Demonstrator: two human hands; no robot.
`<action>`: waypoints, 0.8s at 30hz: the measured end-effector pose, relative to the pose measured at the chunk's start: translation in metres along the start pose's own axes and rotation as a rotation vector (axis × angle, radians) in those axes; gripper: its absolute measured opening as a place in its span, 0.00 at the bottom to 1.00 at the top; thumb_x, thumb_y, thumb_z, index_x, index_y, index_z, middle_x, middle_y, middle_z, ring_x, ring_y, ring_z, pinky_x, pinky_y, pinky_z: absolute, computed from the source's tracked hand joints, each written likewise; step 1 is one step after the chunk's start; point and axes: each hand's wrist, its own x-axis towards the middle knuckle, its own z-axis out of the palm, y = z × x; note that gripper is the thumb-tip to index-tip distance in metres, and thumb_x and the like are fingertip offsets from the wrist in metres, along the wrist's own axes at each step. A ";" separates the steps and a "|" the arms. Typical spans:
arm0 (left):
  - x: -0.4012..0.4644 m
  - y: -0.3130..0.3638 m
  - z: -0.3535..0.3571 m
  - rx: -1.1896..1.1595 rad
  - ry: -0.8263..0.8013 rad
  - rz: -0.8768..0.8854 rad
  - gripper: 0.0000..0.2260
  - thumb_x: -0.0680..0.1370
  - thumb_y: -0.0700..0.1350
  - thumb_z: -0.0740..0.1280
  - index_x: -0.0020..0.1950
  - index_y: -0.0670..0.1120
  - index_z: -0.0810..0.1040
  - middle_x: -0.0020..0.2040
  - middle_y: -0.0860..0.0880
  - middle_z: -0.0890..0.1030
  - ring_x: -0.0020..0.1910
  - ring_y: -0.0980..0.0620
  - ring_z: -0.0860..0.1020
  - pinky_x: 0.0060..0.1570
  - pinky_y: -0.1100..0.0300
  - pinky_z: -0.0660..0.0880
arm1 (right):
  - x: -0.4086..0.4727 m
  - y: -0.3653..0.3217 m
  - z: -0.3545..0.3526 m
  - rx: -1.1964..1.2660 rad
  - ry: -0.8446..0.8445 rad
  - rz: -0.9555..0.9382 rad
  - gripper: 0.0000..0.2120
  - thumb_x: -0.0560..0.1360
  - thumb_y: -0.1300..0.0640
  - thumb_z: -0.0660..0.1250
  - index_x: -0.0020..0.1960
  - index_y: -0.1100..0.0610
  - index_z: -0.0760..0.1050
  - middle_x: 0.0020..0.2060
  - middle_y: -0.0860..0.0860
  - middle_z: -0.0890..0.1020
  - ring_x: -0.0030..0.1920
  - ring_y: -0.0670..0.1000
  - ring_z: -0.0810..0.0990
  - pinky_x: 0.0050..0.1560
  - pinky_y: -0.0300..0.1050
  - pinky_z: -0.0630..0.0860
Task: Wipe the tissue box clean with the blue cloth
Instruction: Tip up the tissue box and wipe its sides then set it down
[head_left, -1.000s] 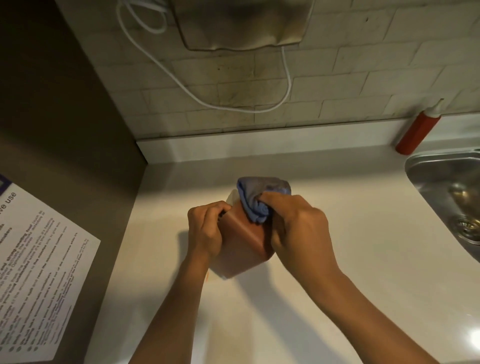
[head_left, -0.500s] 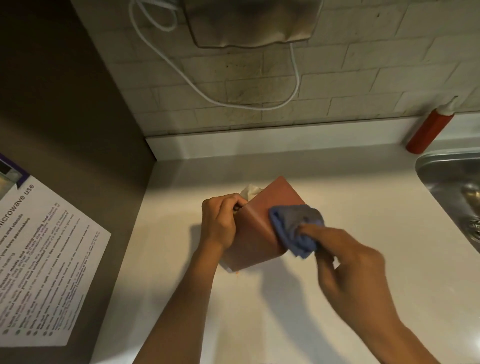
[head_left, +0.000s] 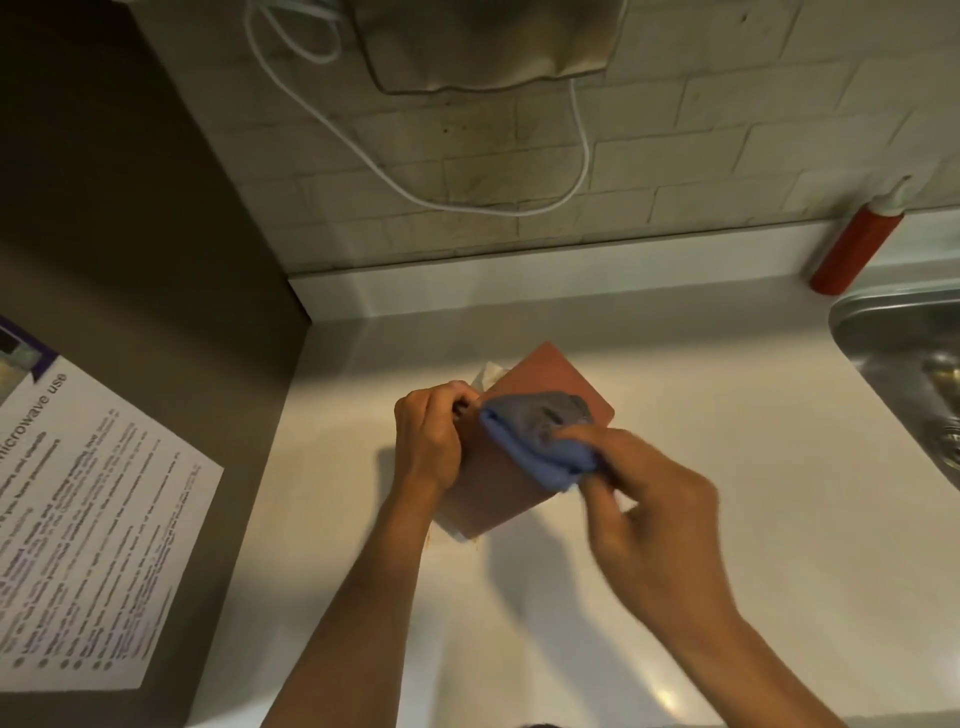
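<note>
The tissue box (head_left: 540, 384), a reddish-pink cube, stands tilted on the pale countertop (head_left: 727, 441), and everything else is placed from it here. The left hand (head_left: 427, 441) grips the box on its left side, fingers curled over the upper edge, right next to a bit of white tissue (head_left: 485, 375) poking out of the box's top. The right hand (head_left: 644, 514) comes in from the box's lower right and pinches the blue cloth (head_left: 540, 436), bunched into a wad, pressing it against the box's upward-facing side; that hand is somewhat blurred, so exactly how each finger lies cannot be told. Well to the right of the box, a red squeeze bottle (head_left: 857, 244) leans against the wall ledge, and below it the metal sink (head_left: 904, 332) begins at the frame's edge. Behind the box rises a tiled wall (head_left: 675, 135) with a white cable (head_left: 488, 208) looping across it. Far to the left of the box, on a dark vertical panel, a printed notice (head_left: 88, 535) about microwave use is stuck.
</note>
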 end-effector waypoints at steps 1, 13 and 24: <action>0.000 0.001 -0.001 0.010 -0.018 0.030 0.17 0.76 0.48 0.54 0.30 0.59 0.74 0.26 0.58 0.71 0.29 0.60 0.67 0.32 0.60 0.63 | 0.002 0.008 -0.007 0.105 0.051 0.136 0.15 0.72 0.64 0.66 0.52 0.47 0.81 0.45 0.43 0.85 0.43 0.45 0.82 0.43 0.35 0.77; 0.012 0.049 -0.032 0.161 -0.595 -0.226 0.30 0.69 0.77 0.62 0.50 0.51 0.75 0.37 0.56 0.76 0.35 0.59 0.73 0.40 0.57 0.68 | -0.001 0.052 -0.002 0.984 0.273 0.851 0.15 0.77 0.67 0.61 0.59 0.56 0.80 0.54 0.56 0.83 0.53 0.55 0.81 0.50 0.43 0.80; 0.005 0.050 -0.057 0.017 -0.728 -0.250 0.31 0.70 0.52 0.80 0.69 0.58 0.70 0.56 0.43 0.79 0.58 0.51 0.80 0.59 0.58 0.77 | -0.005 0.045 -0.006 1.090 0.243 0.851 0.15 0.78 0.66 0.61 0.62 0.58 0.78 0.57 0.57 0.82 0.57 0.55 0.81 0.49 0.41 0.80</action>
